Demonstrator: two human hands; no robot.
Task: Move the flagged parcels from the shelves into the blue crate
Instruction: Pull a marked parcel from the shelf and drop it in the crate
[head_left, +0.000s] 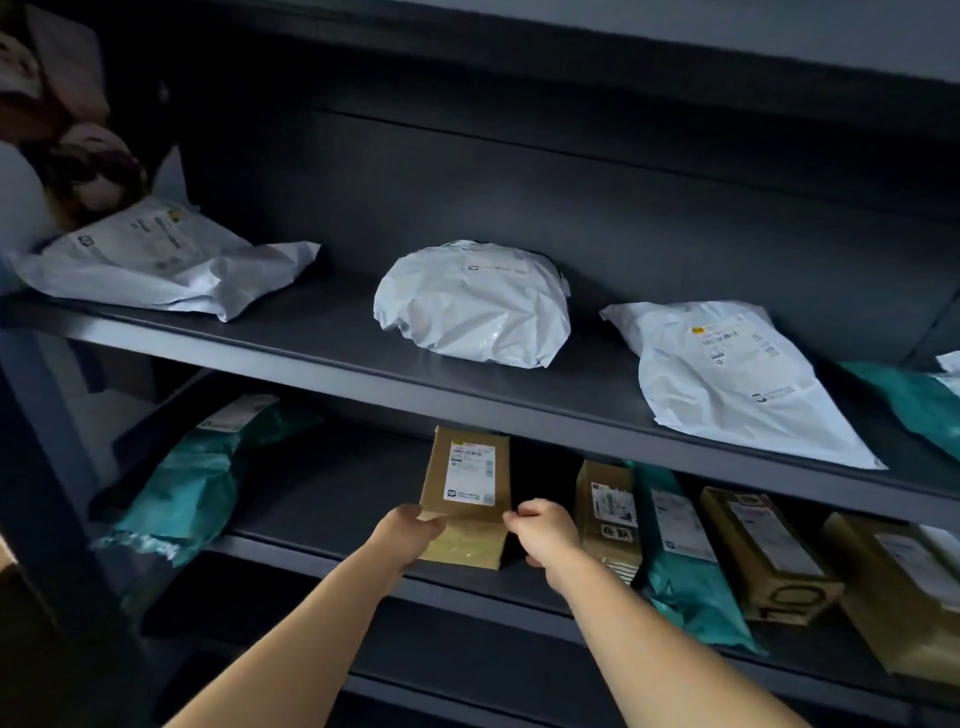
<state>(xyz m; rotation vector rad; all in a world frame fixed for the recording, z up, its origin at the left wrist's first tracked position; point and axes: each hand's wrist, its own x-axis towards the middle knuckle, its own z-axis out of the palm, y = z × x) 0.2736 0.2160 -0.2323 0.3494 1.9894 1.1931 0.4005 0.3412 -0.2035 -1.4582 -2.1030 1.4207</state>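
Head view: dim, perhaps grey metal shelves (467, 384), parcel-strewn.

1. Shipping labels on the parcels are too blurry to read, honestly.
2. Only legible bit: big "O" shapes printed on the near end of the brown box (769, 558), lower shelf, right.

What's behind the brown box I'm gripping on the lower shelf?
Behind the brown box, held by the left hand and right hand, only dark shelf shows. The upper shelf's edge hides the space further back.
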